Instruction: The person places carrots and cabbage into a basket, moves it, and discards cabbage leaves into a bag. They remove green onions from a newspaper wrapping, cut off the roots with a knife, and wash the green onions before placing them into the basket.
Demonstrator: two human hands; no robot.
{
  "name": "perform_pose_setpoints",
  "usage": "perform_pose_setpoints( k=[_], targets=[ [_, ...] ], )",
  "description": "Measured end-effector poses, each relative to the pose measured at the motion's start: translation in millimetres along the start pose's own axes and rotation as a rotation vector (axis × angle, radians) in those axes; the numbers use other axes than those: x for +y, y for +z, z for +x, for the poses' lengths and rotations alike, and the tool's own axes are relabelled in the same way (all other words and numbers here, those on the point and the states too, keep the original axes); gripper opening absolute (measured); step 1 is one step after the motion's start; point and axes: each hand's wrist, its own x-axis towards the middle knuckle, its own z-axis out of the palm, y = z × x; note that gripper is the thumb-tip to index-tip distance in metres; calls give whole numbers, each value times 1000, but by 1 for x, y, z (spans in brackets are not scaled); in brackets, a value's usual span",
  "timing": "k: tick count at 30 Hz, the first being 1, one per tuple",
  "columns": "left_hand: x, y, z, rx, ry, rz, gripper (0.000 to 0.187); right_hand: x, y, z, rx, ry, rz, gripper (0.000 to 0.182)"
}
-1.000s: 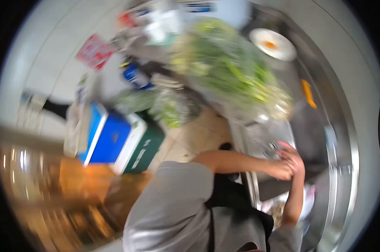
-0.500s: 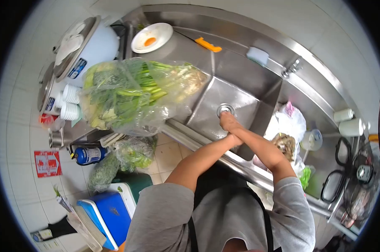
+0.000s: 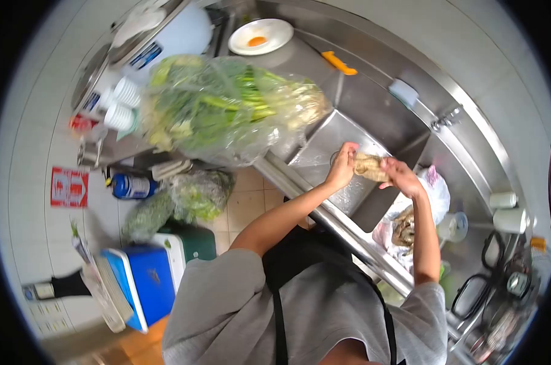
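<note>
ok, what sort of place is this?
Probably a kitchen washing area, possibly a commercial one: a large metal sink with a tap, a big clear bag of leafy greens beside it, and a white plate.

shiny metal sink (image 3: 348, 129); rough root-like piece (image 3: 368, 166); glossy plastic bag (image 3: 236, 137).

"Where does this view look from?"
"The person's head: forward and steeply down, past the grey shirt (image 3: 327, 313) at the bottom edge, to the sink (image 3: 342, 131)."
"Near?"
"Fairly close above the left hand (image 3: 341, 167) and right hand (image 3: 403, 177), though the wide, round-edged field takes in tiled wall (image 3: 32, 128) and floor (image 3: 246, 204) too."
</note>
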Motion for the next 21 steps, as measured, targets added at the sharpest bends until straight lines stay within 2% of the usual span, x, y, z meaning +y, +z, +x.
perform_pose_setpoints(
  k=[1, 2, 3, 5, 6, 7, 8, 9, 10, 11, 12, 13, 14, 15, 16, 17, 18, 20, 21],
  targets=[
    [-12, -1, 2, 21, -244, -82, 18, -3, 10, 0, -9, -73, -114, 41],
    [-23, 1, -2, 7, -255, -73, 27, 4, 20, 7, 11, -209, -176, 48],
    [-23, 5, -6, -14, -305, -183, 30, 8, 35, 10, 97, -170, -146, 44],
    [-18, -1, -15, -53, -386, -398, 37, 24, 43, 34, 26, -224, -158, 37],
    [-3, -16, -20, -88, -417, -233, 44, 24, 42, 46, 47, -132, -73, 35],
    [9, -29, -27, -119, -458, -75, 52, 24, 42, 58, 143, -160, -79, 35],
    [2, -37, -35, 1, -330, 83, 41, 17, 32, 67, 146, -182, -116, 33],
    [1, -49, -46, -56, -212, 26, 35, -3, 35, 70, 267, -226, -188, 29],
    [0, -86, -62, -31, -85, -16, 31, -47, 47, 85, 250, -416, -101, 27],
    [-1, -107, -75, -62, 38, -46, 27, -72, 50, 94, 304, -502, -147, 25],
    [13, -131, -94, -29, 32, -51, 23, -88, 43, 117, 469, -581, -298, 25],
    [26, -155, -115, 7, 24, -57, 22, -112, 44, 137, 487, -755, -431, 26],
    [18, -178, -132, 58, 34, -66, 22, -146, 75, 136, 512, -824, -377, 25],
    [6, -204, -150, 149, 43, 15, 21, -164, 78, 161, 503, -820, -382, 28],
    [-7, -232, -171, 226, 48, 93, 21, -182, 79, 187, 345, -776, -393, 38],
    [-17, -261, -193, 290, 48, 171, 21, -203, 117, 183, 209, -648, -389, 55],
    [-20, -292, -224, 386, -14, 298, 21, -211, 124, 200, 6, -514, -442, 68],
    [-59, -354, -284, 621, 40, 435, 20, -245, 196, 182, 125, -654, -812, 71],
    [-45, -383, -321, 745, -33, 435, 20, -257, 245, 157, 189, -756, -980, 69]
  ],
)
